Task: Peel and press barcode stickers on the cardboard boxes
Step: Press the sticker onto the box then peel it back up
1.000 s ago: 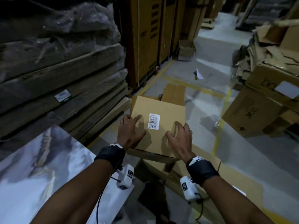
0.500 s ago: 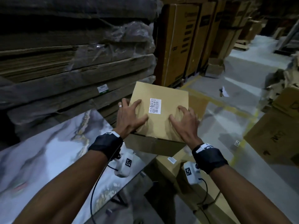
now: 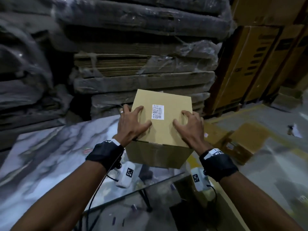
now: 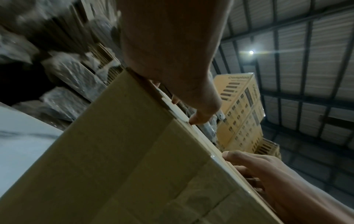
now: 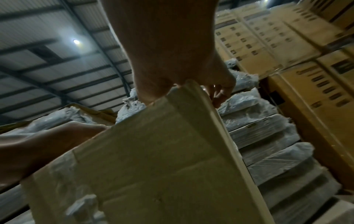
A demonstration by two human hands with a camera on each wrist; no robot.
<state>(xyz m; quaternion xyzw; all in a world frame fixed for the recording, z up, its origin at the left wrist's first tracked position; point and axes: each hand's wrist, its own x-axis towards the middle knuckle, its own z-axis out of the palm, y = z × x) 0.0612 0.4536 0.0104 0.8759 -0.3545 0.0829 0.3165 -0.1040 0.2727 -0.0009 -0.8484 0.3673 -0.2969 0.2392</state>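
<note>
Box (image 3: 162,124) is between our two hands, and it hangs over the near right corner of the marble table (image 3: 50,147); whether its bottom touches the table we cannot tell. Nearest to us, the front wall of the box faces our wrists. On the top face, our left hand (image 3: 131,124) lies on the left side with spread fingers, the outer ones bent over the left edge. Our right hand (image 3: 190,127) lies on the right side in the same way, its fingers curled over the right edge. So both hands clamp the box from the sides and from above, and neither holds anything else. In the left wrist view the left thumb (image 4: 199,118) presses on the top edge of the box.

Between the hands, a little farther from us, the sticker (image 3: 158,111) sits flat on the top face. Its long side runs away from us, and it lies about in the middle between the two thumbs, so no hand is clearly nearer to it. We judge that this box is already labelled and that the next move is to put it down on the table. For this the box must go left and down, because the table lies to the left of the grip.

Behind the box stand wrapped stacks of flat cardboard (image 3: 143,67), and to the right tall printed cartons (image 3: 260,64).
</note>
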